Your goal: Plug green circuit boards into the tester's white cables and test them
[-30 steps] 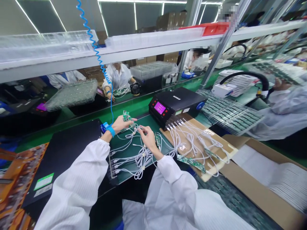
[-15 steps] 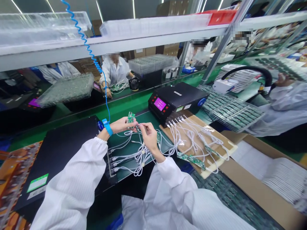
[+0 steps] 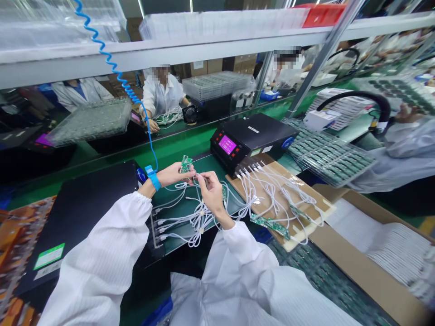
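My left hand (image 3: 175, 174) holds a small green circuit board (image 3: 186, 164) upright between thumb and fingers, a blue strap around that wrist. Close against it, my right hand (image 3: 211, 190) pinches the end of a white cable at the board's lower edge; fingers hide whether its plug is seated. Below both hands, a tangle of white cables (image 3: 200, 217) lies on the green work surface, their plugs lined up along a dark device (image 3: 98, 203) at left. Another circuit board (image 3: 224, 194) shows partly behind my right hand.
A black tester (image 3: 253, 131) with a lit purple screen stands ahead. Its white cables cross a cardboard sheet (image 3: 238, 185), where more boards (image 3: 270, 225) lie. An open carton (image 3: 384, 276) is at right; a shelf (image 3: 204, 43) runs above. Co-workers sit beyond and at right.
The camera view has shifted slightly. Both hands stay together at the board, with hardly any visible movement.
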Available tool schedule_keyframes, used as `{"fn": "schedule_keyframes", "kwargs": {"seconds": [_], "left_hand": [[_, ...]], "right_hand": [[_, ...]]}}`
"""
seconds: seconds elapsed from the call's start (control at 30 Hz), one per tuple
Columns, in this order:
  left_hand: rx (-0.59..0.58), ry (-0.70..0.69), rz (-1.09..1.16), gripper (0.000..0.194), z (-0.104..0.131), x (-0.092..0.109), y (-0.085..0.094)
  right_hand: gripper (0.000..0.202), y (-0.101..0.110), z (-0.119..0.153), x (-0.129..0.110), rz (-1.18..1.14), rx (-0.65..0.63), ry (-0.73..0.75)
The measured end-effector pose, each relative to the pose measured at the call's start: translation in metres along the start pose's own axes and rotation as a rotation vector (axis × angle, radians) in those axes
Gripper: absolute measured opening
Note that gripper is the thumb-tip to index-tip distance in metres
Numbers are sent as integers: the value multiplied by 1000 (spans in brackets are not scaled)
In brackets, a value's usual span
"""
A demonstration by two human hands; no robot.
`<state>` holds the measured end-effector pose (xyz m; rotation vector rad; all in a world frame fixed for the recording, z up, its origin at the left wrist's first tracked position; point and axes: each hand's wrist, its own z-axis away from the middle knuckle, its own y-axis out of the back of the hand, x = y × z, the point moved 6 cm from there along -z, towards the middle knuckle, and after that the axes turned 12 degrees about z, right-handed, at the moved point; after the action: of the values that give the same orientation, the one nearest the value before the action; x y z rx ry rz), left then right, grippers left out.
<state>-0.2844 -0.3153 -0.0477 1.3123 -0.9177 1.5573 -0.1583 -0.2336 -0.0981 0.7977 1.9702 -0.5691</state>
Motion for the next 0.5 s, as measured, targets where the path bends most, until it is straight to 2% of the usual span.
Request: {"fn": "schedule_keyframes", "kwargs": {"seconds": [0.5], "left_hand": [[-1,-77,-115,52,-2,6,-8]], "right_hand": [[21,6,-1,-8,-6,28,-21]]}}
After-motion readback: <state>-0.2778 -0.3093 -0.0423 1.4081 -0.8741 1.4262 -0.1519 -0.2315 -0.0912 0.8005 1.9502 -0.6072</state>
